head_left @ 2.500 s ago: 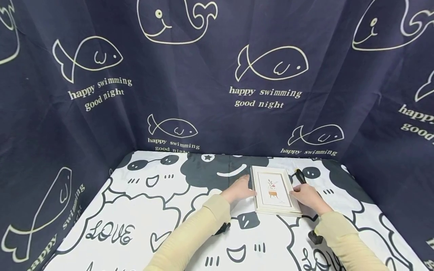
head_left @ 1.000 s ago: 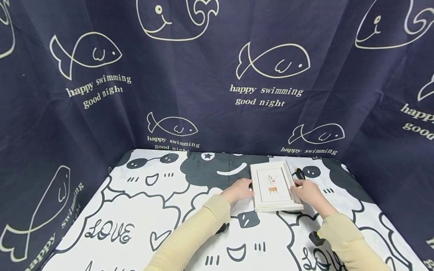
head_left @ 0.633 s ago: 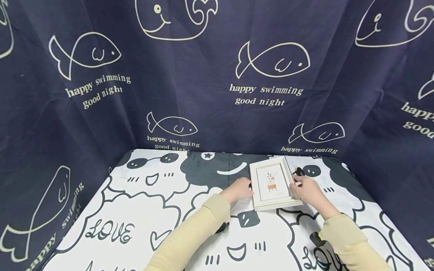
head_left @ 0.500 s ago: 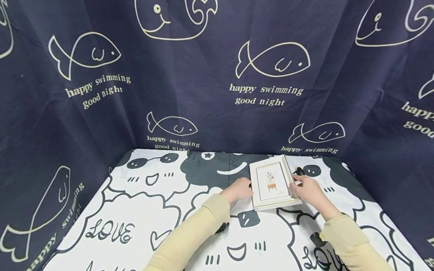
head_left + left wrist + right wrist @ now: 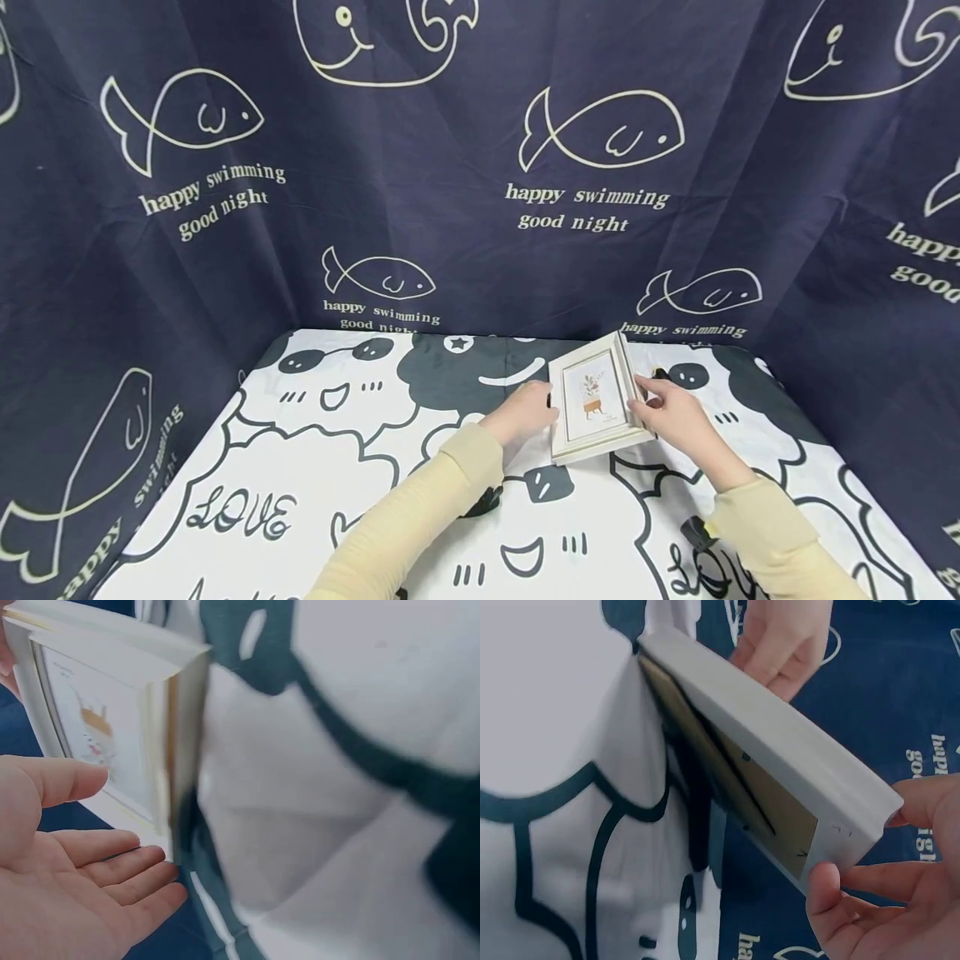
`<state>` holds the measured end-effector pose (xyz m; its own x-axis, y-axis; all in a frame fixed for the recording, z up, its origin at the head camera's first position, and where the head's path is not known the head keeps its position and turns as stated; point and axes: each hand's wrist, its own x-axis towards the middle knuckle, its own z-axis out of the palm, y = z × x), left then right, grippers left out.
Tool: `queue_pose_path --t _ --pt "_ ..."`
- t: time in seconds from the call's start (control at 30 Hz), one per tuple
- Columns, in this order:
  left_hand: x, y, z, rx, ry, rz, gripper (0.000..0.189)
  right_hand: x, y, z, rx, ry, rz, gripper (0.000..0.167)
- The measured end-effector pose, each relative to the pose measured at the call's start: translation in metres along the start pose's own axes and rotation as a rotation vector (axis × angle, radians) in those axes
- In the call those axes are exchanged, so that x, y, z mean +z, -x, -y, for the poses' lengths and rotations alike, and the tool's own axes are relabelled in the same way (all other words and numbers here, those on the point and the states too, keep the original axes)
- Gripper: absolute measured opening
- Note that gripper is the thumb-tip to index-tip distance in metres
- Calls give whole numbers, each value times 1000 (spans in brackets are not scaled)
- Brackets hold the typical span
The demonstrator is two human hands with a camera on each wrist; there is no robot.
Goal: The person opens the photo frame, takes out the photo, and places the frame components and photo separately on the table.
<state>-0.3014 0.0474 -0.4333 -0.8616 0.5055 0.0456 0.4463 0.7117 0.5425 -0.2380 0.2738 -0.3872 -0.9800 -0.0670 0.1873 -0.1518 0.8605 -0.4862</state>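
Note:
A white picture frame stands tilted over the printed cloth, its right side raised. It shows a small drawing of flowers in an orange pot. Along its right edge my right hand grips it, thumb at the front. The right wrist view shows the frame's brown backboard and that hand's thumb and fingers pinching a corner. My left hand is at the left edge. In the left wrist view its fingers reach out nearly straight beside the lower edge, the thumb in front of the picture.
A black-and-white cartoon cloth covers the table. Behind it hangs a dark blue curtain with fish drawings. A small black thing with a yellow mark lies just beyond the right hand, mostly hidden. Dark gear shows under the right sleeve.
The picture frame lay flat at first; its right side has since risen and it has turned to face left. The right hand has lifted with it, while the left hand stays at the left edge.

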Motion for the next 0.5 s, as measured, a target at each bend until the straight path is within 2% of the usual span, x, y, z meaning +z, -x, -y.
queue_pose_path --t 0.13,0.3,0.43,0.5 --pt "-14 -1 -9 8 -30 -14 38 -2 1 10 -11 -30 -2 55" --pt "-36 -5 -24 19 -58 -22 38 -3 1 20 -1 -84 21 59" --pt "-49 -11 -33 10 -37 -27 34 -2 -1 24 6 -113 23 62" --pt "-55 -15 -37 2 -50 -30 39 0 -2 26 12 -124 19 63"
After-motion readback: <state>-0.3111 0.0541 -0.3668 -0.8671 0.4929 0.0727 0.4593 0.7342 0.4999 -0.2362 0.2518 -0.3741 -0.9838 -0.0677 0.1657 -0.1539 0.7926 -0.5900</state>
